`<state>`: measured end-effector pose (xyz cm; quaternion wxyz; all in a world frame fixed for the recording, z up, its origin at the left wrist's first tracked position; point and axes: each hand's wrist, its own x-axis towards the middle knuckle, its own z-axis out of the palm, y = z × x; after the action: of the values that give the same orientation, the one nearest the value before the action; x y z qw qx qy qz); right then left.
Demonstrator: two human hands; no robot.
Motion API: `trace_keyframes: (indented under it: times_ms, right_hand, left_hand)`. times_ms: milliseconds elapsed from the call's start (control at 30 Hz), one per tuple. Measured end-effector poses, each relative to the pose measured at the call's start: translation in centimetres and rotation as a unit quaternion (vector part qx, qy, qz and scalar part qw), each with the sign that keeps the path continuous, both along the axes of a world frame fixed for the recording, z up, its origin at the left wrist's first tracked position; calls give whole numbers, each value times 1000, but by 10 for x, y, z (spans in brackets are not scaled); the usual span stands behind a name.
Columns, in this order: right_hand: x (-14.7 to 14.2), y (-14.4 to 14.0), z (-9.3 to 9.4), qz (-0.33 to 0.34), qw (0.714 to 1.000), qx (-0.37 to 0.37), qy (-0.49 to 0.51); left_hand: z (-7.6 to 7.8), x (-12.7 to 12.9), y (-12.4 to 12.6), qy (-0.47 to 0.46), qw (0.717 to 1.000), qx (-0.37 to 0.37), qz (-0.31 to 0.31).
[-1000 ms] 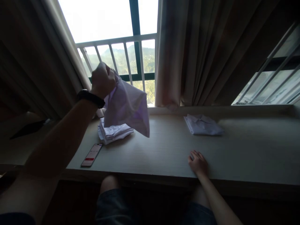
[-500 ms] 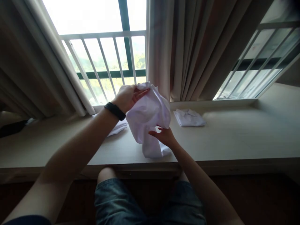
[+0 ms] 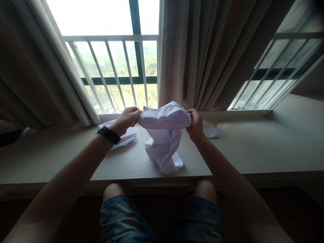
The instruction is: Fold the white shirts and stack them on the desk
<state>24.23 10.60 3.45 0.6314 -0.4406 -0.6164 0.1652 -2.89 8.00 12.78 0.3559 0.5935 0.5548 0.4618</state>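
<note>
A white shirt [image 3: 164, 118] is stretched level between my two hands above the tabletop. Its upper part forms a folded band, and the lower part hangs in loose folds that rest on the surface near the front edge. My left hand [image 3: 128, 118], with a black band on the wrist, pinches the band's left end. At the opposite end, my right hand [image 3: 196, 126] has its fingers closed on the cloth. Behind my left hand lies a folded white cloth stack [image 3: 124, 138]. Another folded white garment [image 3: 211, 130] is partly covered by my right hand.
The pale tabletop [image 3: 253, 145] runs along a barred window [image 3: 113, 67]. Long curtains [image 3: 174, 57] hang at its back edge. A dark object [image 3: 10, 137] lies at the far left. My knees [image 3: 113, 192] are under the front edge.
My right hand has moved up and right, from open beside the cloth to gripping its right end. My left hand has moved slightly lower and left. The bunched shirt is now pulled out straight.
</note>
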Motion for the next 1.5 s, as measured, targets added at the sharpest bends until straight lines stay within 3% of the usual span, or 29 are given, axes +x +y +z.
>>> trace_keyframes:
  times_ms: [100, 233, 300, 433, 533, 600, 667, 733, 767, 833, 933, 1067, 1233, 1400, 1500]
  right_hand:
    - [-15, 1, 16, 50, 994, -54, 75]
    - [-44, -9, 18, 141, 976, -109, 126]
    - [-60, -19, 9, 139, 977, -113, 118]
    - [-85, -50, -12, 184, 975, -120, 32]
    - [-88, -74, -25, 240, 962, -109, -72]
    - [-86, -88, -40, 157, 979, -106, -78]
    - [-83, -98, -62, -17, 991, -121, -61]
    - [-83, -103, -88, -148, 970, -175, -78]
    - [-83, -103, -100, -160, 957, -219, -104]
    - [-82, -101, -119, -111, 927, -318, -167]
    - [-67, -91, -126, -28, 894, -391, -217]
    - [-20, -70, -104, -71, 909, -344, -224]
    - [43, -44, -67, -130, 913, -302, -241]
    - [76, -26, -39, -129, 941, -279, -143]
    - [87, -20, -23, -120, 965, -226, -66]
  left_hand:
    - [-8, -11, 7, -15, 999, -8, -42]
    - [-41, -11, -8, -76, 990, 109, -36]
    - [-70, -2, -26, -1, 989, 145, -9]
    - [-128, 21, -52, 227, 963, 136, -42]
    - [-151, 25, -50, 329, 943, 54, 7]
    - [-156, 20, -43, 349, 936, 17, 49]
    - [-157, 12, -39, 342, 936, 9, 84]
    - [-156, 6, -38, 332, 937, 19, 105]
    - [-154, 4, -38, 327, 939, 32, 105]
    - [-150, 0, -40, 308, 944, 75, 91]
    - [-137, -9, -42, 283, 948, 137, 56]
    - [-118, -37, -38, 309, 934, 177, 26]
    - [-103, -82, -26, 343, 933, 103, 22]
    - [-77, -103, -21, 332, 938, 95, -20]
    - [-59, -105, -22, 357, 925, 127, 29]
